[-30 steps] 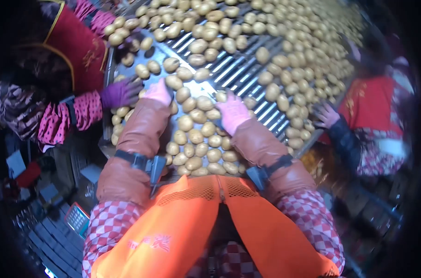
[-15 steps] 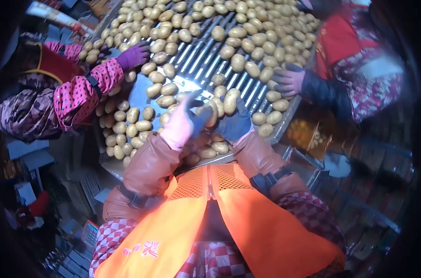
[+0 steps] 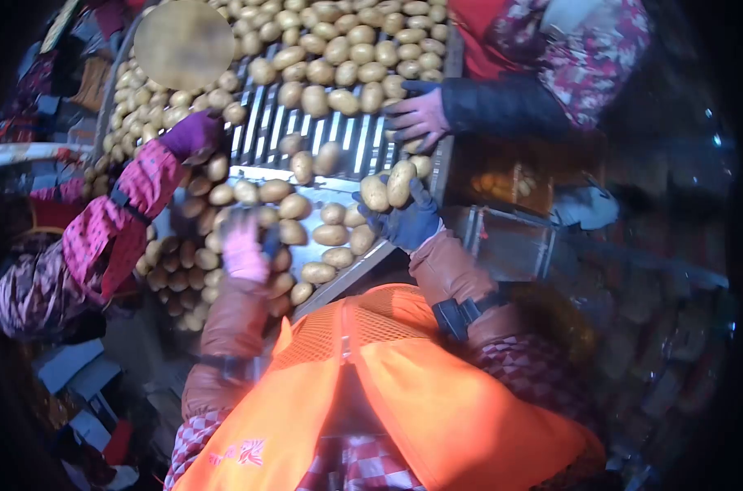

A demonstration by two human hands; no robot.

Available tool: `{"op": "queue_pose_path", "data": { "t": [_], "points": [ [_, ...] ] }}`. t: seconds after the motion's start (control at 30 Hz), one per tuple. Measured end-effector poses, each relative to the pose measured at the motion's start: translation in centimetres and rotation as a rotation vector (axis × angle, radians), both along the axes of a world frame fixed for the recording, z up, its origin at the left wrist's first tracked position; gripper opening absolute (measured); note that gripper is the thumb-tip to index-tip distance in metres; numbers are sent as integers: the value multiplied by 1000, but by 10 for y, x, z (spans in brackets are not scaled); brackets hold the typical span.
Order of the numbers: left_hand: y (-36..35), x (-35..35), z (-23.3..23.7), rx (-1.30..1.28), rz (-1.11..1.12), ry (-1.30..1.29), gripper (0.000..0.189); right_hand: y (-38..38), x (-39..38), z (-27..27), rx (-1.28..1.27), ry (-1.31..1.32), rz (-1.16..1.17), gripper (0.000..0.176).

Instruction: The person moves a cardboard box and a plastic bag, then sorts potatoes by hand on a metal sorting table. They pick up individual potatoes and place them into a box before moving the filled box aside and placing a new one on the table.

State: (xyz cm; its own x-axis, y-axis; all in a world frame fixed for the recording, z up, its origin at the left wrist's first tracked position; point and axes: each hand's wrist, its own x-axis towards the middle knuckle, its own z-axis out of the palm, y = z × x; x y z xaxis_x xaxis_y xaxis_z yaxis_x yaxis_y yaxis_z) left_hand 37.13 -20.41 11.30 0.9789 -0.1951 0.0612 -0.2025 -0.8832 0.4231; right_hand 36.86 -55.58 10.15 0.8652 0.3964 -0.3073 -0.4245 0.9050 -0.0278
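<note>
In the head view my right hand, in a blue glove, is closed from below around two potatoes, near the right edge of the sorting table. My left hand, in a pink glove with dark fingers, is over the potatoes to the left. It is smeared by motion, its thumb apart from the palm and no potato visible in it. Several loose potatoes lie between my hands on the metal plate. Beyond the plate runs a bed of metal rollers with more potatoes on it.
At the left, a co-worker's purple-gloved hand reaches onto the potatoes. Another co-worker's hand rests at the right edge of the rollers. A framed bin stands to the right, below a container with yellowish things.
My left hand has moved left, away from my right hand. My right hand stays on the right side, now with two potatoes plainly in it. The whole view has shifted.
</note>
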Motion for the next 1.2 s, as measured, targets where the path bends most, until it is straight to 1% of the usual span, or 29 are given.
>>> {"op": "queue_pose_path", "data": {
  "t": [0.03, 0.07, 0.13, 0.2, 0.27, 0.33, 0.37, 0.4, 0.43, 0.47, 0.5, 0.53, 0.57, 0.6, 0.67, 0.7, 0.73, 0.8, 0.87, 0.9, 0.93, 0.97, 1.0, 1.03, 1.07, 1.1, 1.13, 1.17, 1.2],
  "points": [
    [9, 0, -1, 82, 21, -48, 56, -21, -6, 18, -59, 63, 79, 60],
    [18, -3, 1, 163, 44, -98, 54, -47, -16, 22, -86, 70, 52, 60],
    [34, -14, 5, 37, 64, -55, 49, -99, -32, 30, -266, -37, -128, 56],
    [38, -30, 17, -40, 111, 6, 45, -145, -31, 61, -539, 150, -379, 53],
    [41, -38, 14, -33, 99, -22, 42, -232, -31, 16, -488, -143, -496, 49],
    [35, -48, 19, -172, 175, 7, 40, -284, -18, -7, -762, 390, -723, 39],
    [36, -49, 13, -200, 171, -44, 37, -323, -34, -35, -1452, 368, -396, 35],
    [31, -50, 17, -155, 135, -168, 37, -342, -31, -60, -2096, 257, 22, 32],
    [25, -51, 18, -453, 194, -78, 28, -332, -30, -56, -2195, 138, 4, 33],
    [19, -55, 30, -402, 294, -105, 28, -302, -23, -46, -1740, 90, -210, 35],
    [13, -57, 41, -329, 165, -18, 25, -269, -18, -34, -988, 129, -376, 38],
    [9, -60, 47, -271, 38, 83, 24, -236, -13, -29, -791, 34, -280, 41],
    [7, -70, 22, -177, -26, -69, 49, -207, -9, -27, -680, -81, -153, 44],
    [-1, -75, 33, -13, -19, 1, 54, -179, -7, -24, -616, -210, -5, 47],
    [23, -86, 24, 27, -4, -9, 59, -114, 13, -3, -700, -84, 189, 52],
    [33, -94, 22, -37, 100, 16, 59, -70, 23, 27, -898, 15, 255, 57],
    [43, -104, 20, -106, 199, 36, 58, -42, 37, 46, -929, 14, 362, 57],
    [53, -134, 15, -67, 288, 59, 57, -11, 50, 64, -1042, -5, 526, 48],
    [60, -151, 14, -19, 371, 77, 56, -7, 57, 60, -1047, -121, 759, 33],
    [63, -155, 15, 16, 423, 116, 54, 4, 70, 80, -1216, -228, 1076, 23],
    [64, -160, 15, 48, 473, 157, 53, 9, 69, 79, -1217, -244, 1092, 23],
    [60, -167, -13, -14, 745, 227, 49, 14, 61, 75, -1342, -141, 1226, 20],
    [56, -167, -13, -15, 763, 224, 49, 22, 56, 70, -1466, -31, 1354, 18],
    [51, -162, -13, -5, 782, 97, 47, 34, 55, 61, -1509, -157, 1420, 19],
    [44, -150, -2, 7, 796, -32, 45, 70, 55, 70, -1552, -241, 1544, 21],
    [38, -136, 9, 53, 642, -71, 43, 101, 56, 85, -1705, -394, 1528, 22],
    [36, -119, 18, 51, 644, -71, 43, 116, 52, 68, -1359, -118, 1274, 26],
    [37, -100, 22, 35, 530, -111, 44, 156, 47, 101, -1297, 159, 1194, 30],
    [40, -82, 22, 20, 420, -153, 45, 169, 58, 58, -1463, -393, 1616, 34]
  ]
}}
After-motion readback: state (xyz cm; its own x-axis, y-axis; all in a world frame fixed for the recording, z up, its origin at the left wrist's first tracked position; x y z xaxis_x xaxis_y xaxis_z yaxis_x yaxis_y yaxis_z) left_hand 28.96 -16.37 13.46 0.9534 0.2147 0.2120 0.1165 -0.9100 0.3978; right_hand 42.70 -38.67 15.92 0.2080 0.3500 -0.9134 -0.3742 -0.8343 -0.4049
